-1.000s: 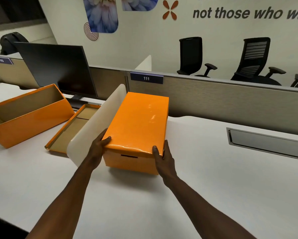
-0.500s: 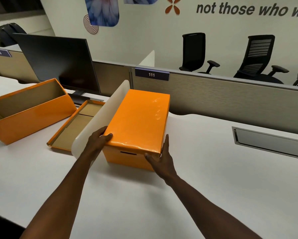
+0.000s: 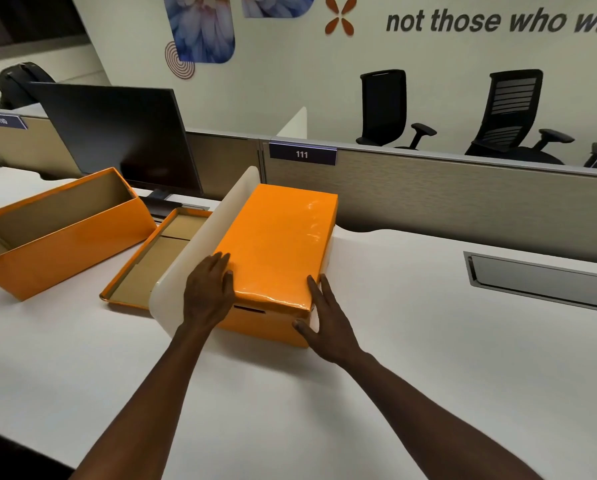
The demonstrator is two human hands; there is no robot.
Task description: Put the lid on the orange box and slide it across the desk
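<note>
An orange box [image 3: 255,322] stands on the white desk [image 3: 411,358] with its glossy orange lid [image 3: 279,244] seated on top. The box lies alongside a white curved divider [image 3: 200,244] on its left. My left hand [image 3: 209,294] rests flat on the lid's near left corner, fingers spread over the edge. My right hand [image 3: 328,323] presses its open palm against the box's near right corner, thumb on the front face. Neither hand is closed around the box.
A second open orange box [image 3: 61,244] and a loose upturned lid [image 3: 151,261] lie left of the divider. A dark monitor [image 3: 117,140] stands behind them. A partition labelled 111 [image 3: 428,199] bounds the far edge. A metal cable tray [image 3: 543,278] is set into the desk at right.
My left hand has slid from the lid's front corner up onto its top. My right hand has dropped from the lid's front edge to lie flat against the box's right corner.
</note>
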